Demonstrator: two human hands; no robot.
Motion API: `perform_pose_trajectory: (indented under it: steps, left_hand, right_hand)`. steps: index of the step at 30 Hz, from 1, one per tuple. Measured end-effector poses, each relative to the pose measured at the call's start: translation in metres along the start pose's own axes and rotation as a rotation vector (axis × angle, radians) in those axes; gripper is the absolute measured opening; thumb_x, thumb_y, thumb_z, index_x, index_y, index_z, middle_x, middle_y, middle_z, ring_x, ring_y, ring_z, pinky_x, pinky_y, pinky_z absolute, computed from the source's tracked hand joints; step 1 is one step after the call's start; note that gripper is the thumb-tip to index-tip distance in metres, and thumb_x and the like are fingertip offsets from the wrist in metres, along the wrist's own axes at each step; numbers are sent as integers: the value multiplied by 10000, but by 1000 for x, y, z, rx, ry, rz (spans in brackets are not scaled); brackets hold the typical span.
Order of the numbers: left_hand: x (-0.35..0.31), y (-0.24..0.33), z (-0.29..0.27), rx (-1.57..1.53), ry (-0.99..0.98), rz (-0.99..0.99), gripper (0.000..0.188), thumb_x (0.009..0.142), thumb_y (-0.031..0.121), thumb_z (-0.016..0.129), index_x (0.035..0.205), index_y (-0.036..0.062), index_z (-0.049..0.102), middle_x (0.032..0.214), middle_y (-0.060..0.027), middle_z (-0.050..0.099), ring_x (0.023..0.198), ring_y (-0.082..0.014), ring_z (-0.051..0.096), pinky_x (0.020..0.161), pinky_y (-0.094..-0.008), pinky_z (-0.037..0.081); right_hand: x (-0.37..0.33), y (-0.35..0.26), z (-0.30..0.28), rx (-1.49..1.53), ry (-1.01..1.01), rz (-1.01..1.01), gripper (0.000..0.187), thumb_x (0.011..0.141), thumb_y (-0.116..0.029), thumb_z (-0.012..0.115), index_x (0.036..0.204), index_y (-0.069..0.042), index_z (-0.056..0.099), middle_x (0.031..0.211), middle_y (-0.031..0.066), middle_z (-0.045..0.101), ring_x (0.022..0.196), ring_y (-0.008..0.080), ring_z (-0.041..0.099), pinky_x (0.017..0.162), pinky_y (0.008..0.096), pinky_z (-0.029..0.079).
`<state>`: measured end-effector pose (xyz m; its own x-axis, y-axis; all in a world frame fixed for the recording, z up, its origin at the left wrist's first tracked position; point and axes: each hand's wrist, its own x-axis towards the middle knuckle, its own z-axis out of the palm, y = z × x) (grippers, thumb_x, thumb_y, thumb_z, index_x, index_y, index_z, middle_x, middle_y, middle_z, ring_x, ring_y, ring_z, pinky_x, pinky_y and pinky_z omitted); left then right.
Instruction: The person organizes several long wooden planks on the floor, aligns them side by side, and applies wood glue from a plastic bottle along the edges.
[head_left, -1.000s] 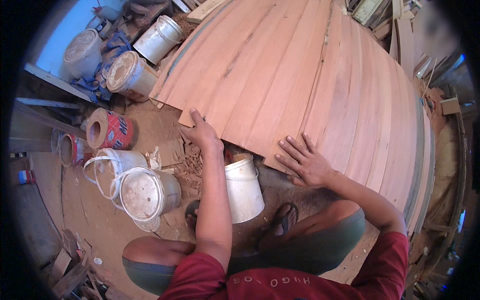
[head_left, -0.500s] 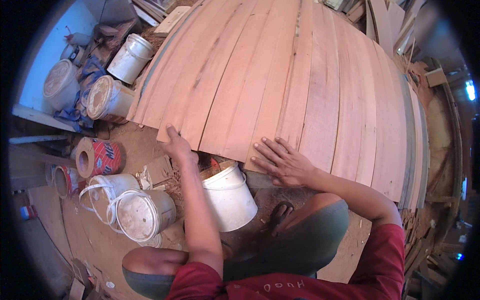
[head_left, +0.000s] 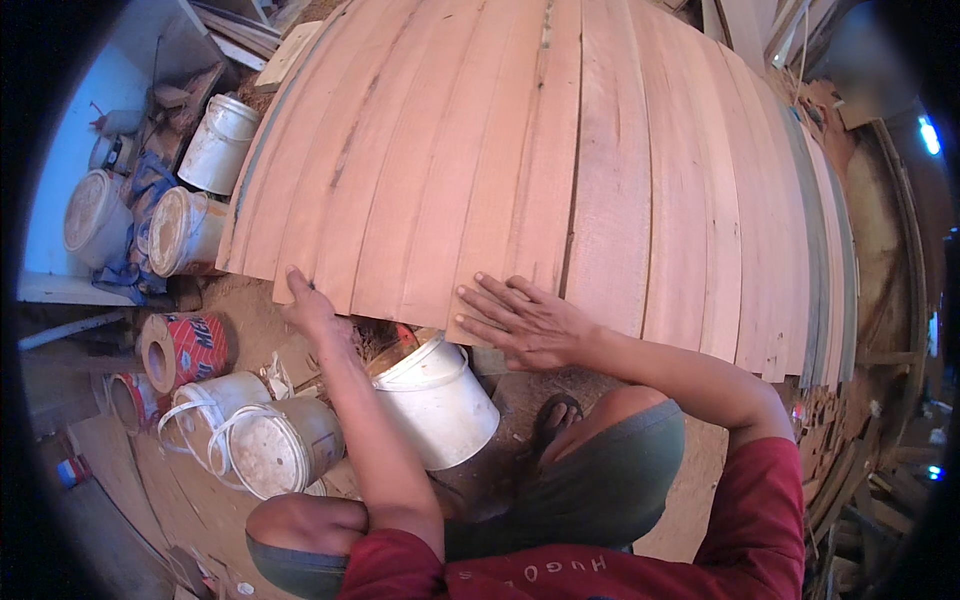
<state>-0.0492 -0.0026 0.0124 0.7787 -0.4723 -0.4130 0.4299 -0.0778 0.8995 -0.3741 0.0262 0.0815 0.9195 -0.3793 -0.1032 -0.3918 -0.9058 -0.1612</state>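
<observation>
Long reddish wooden boards lie side by side in a broad, raised layer, their near ends stepped unevenly. My left hand grips the near end of a board on the left, thumb on top and the other fingers mostly hidden beneath. Flat on the near ends of the boards, further right, rests my right hand, palm down with fingers spread. A dark narrow gap runs between boards just right of that hand's fingertips. Below the edge, between my forearms, stands a white bucket with offcuts or scraps at its mouth.
Lidded white buckets and a red-patterned cylindrical container stand on the dirty floor at left. More buckets are beside a pale blue panel. Loose timber leans at the far right. My knees are bent close to the boards.
The boards under my right hand have slid left: the dark gap on their left has narrowed, and one on their right has widened. My view has also shifted slightly.
</observation>
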Motion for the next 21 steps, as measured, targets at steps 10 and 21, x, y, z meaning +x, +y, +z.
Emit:
perform_pose_trajectory:
  steps: [10,21]
  left_hand:
    - [28,3,-2,106,-3,-54,617,985,430,585,1303,-96,524,1227,-199,635,1004,-315,680,816,-497,579]
    - [13,0,1,39,7,34,676,964,360,648,1353,-138,408,1243,-238,603,995,-317,671,781,-485,586]
  right_hand:
    - [14,-8,12,-60,172,24,790,838,-420,626,1506,-68,394,1605,181,305,1471,373,309,1158,464,296]
    - [-11,-3,-10,-90,60,5,804,877,-471,588,1545,-97,342,1633,162,268,1476,352,312,1157,550,282]
